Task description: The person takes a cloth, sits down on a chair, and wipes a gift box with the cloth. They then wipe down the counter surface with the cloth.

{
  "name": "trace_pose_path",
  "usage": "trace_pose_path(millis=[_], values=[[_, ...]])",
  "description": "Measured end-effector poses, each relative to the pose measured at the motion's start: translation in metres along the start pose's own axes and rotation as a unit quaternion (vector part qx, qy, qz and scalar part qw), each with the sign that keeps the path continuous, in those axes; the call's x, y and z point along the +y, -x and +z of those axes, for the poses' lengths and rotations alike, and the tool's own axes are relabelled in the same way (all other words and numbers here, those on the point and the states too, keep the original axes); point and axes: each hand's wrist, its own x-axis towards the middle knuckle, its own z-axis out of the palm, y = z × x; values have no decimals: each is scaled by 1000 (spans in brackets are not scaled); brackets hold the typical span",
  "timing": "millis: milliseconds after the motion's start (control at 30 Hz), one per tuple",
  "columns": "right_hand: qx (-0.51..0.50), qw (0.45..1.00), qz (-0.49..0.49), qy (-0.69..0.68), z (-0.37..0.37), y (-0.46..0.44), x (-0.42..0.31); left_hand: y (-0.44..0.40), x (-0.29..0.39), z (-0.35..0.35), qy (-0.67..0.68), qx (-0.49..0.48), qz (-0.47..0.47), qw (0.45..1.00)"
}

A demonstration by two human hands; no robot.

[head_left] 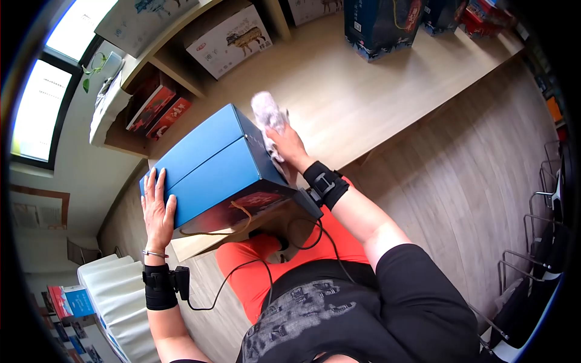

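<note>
A large blue gift box (209, 163) with a brown rope handle (243, 212) sits tilted in view at the front edge of the wooden counter. My left hand (158, 209) lies with straight fingers along the box's left end, touching it. On the opposite side, my right hand (289, 148) is closed around a pale pinkish cloth (266, 112). The cloth is bunched up against the box's right side, and part of it is hidden behind my fingers. Black straps with small devices and cables are on both wrists.
A wooden counter (321, 78) runs along the back, with a white carton (233, 39) and red boxes (166, 115) in its shelf. Dark blue bags (381, 27) stand farther right. Metal racks (532, 242) line the right side, and a white draped table (118, 293) is at left.
</note>
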Motion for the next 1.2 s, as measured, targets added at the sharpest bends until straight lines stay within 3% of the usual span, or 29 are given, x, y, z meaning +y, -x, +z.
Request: trace_pose_path(millis=[67, 133, 200, 233, 333, 400, 467, 533, 600, 767, 967, 1133, 1200], values=[[-36, 996, 76, 29, -5, 17, 70, 0, 1, 0, -3, 1, -1, 1000], [-52, 986, 93, 126, -12, 40, 120, -1, -1, 1, -2, 8, 7, 1000], [-77, 979, 74, 171, -18, 56, 134, 0, -3, 0, -4, 9, 7, 1000], [-115, 975, 107, 157, -27, 62, 103, 0, -2, 1, -4, 10, 3, 1000], [-74, 991, 7, 107, -25, 51, 33, -1, -2, 3, -10, 15, -16, 1000], [-25, 996, -86, 11, -21, 46, -41, -3, -4, 6, -17, 18, -37, 999], [-47, 979, -165, -112, -19, 42, -95, -9, -7, 11, -22, 27, -69, 997], [-43, 961, -166, -215, -17, 57, -133, -17, -8, 15, -30, 34, -103, 994], [57, 959, -253, -114, -8, 65, -129, -22, -5, 16, -30, 30, -141, 989], [217, 860, -455, 85, 7, 70, -107, -21, 4, 14, -26, 6, -180, 983], [265, 891, -336, 148, 17, 7, -122, 0, 29, -19, -88, -74, -138, 984], [303, 932, -190, 50, 51, -9, -81, 21, 20, -2, -52, 55, -64, 995], [229, 971, -69, -5, 78, 18, -38, 24, 12, 14, 14, 102, -62, 993]])
